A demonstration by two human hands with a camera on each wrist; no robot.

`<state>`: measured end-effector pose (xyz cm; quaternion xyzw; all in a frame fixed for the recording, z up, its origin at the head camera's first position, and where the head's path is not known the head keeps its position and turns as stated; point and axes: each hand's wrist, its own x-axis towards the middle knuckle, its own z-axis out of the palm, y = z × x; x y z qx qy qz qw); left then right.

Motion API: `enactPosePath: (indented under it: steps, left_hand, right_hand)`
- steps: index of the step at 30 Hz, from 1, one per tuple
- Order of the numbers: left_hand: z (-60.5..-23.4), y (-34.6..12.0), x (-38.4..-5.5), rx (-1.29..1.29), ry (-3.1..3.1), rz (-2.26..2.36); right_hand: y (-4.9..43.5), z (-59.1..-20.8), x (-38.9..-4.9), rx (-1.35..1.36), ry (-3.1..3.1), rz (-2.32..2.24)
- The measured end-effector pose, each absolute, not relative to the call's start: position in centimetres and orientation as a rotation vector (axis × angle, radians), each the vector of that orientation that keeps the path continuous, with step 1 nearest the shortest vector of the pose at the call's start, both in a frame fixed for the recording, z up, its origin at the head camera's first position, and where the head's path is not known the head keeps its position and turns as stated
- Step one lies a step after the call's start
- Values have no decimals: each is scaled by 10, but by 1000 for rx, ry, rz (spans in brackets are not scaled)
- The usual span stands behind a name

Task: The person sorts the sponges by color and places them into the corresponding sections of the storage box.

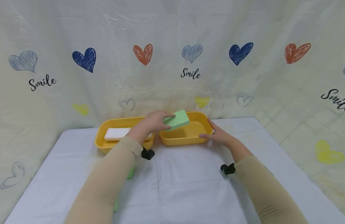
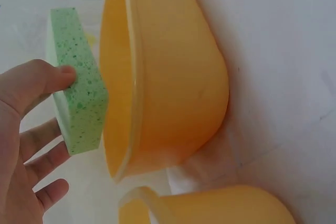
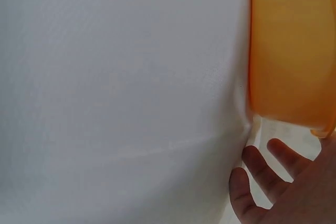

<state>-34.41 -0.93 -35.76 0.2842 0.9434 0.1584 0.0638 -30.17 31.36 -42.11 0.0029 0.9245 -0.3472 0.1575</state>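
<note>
My left hand [image 1: 155,122] pinches a light green speckled sponge [image 1: 178,120] between thumb and fingers, over the left part of the right-hand yellow basin [image 1: 186,142]. In the left wrist view the thumb presses the speckled face of the sponge [image 2: 81,93], close beside the basin's rim. My right hand [image 1: 220,134] holds that basin at its right end, thumb over the front rim and index finger along the outer side. The right wrist view shows its other fingers [image 3: 268,177] spread apart beside the basin wall.
Left of it stands a second yellow basin [image 1: 100,146] with a white block [image 1: 116,134] inside, partly hidden by my left arm. Green pieces [image 1: 131,173] peek out beside the left sleeve on the white-covered table [image 1: 189,186]. A heart-printed curtain [image 1: 166,84] hangs behind.
</note>
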Motion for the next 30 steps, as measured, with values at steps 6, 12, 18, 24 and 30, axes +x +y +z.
enactPosePath:
  steps: [6, 12, 18, 24, 30]
  left_hand:
    - [-372, 6, -356, 767, 2836, 413]
    - [-382, 13, -355, 782, 2833, 206]
    - [-380, 15, -345, 790, 2829, 86]
    - [-388, 20, -350, 805, 2820, -35]
    - [-388, 22, -355, 851, 2842, -74]
  right_hand:
    - [311, -417, -299, 16, 2626, -974]
    - [312, -416, -300, 30, 2615, -971]
    - [312, -416, -303, 44, 2599, -961]
    - [312, -417, -304, 45, 2596, -970]
    - [312, -418, -303, 44, 2597, -985]
